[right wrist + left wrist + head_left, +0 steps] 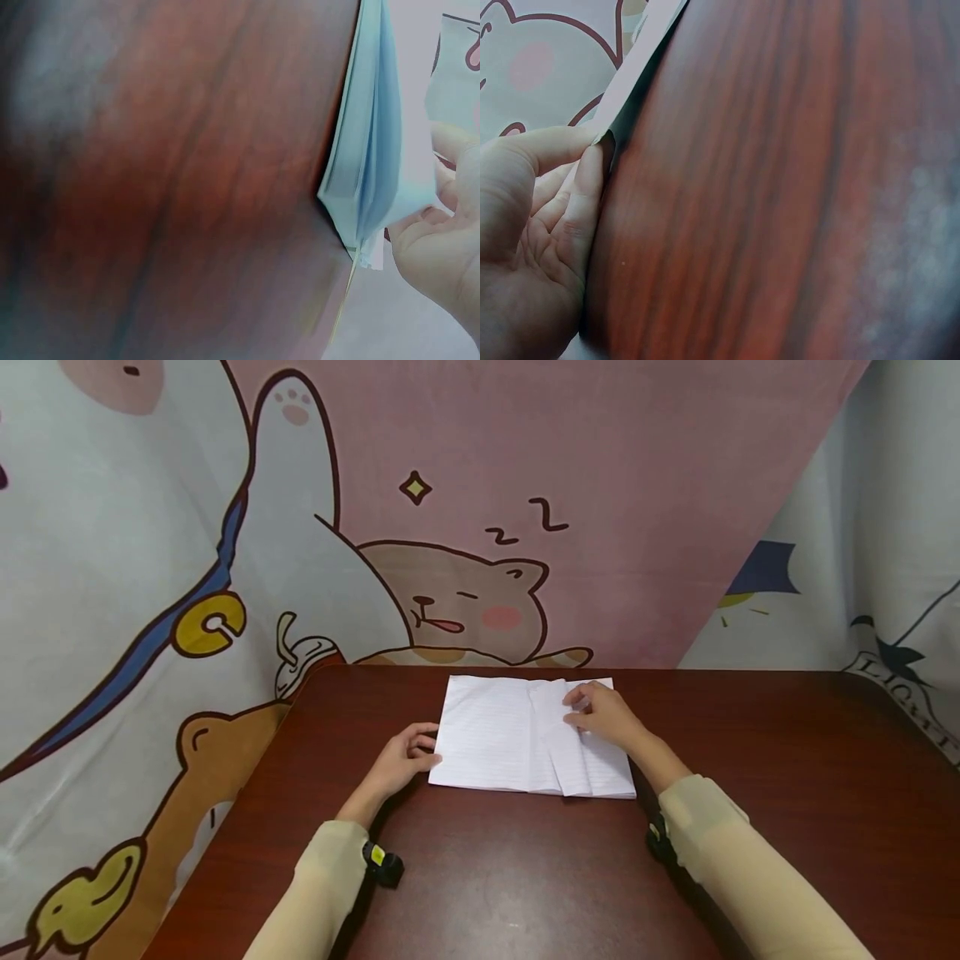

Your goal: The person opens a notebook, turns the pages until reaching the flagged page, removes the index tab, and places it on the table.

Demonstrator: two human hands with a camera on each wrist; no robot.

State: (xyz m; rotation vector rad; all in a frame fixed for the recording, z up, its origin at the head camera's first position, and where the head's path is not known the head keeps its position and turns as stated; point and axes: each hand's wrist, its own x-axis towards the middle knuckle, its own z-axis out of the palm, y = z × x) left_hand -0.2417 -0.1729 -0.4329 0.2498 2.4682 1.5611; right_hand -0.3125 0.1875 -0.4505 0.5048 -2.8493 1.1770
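An open notebook [483, 735] with white, faintly lined pages lies on the table. Over its right half stands a narrow paper flap [566, 760], partly lifted or folded; which of the two I cannot tell. My left hand [397, 764] pinches the notebook's left edge, and the left wrist view shows the thumb and a finger [589, 180] meeting at that edge. Above the right-hand page, my right hand [607, 717] holds the flap's right edge between thumb and fingers. In the right wrist view the page stack [356, 127] is seen edge-on, with a raised sheet hiding some fingertips.
The dark reddish-brown wooden table [517, 877] reaches back to a hanging cloth [637, 527] printed with cartoon animals. More cloth hangs along the left and right sides. A small black camera [384, 865] is strapped to the left wrist.
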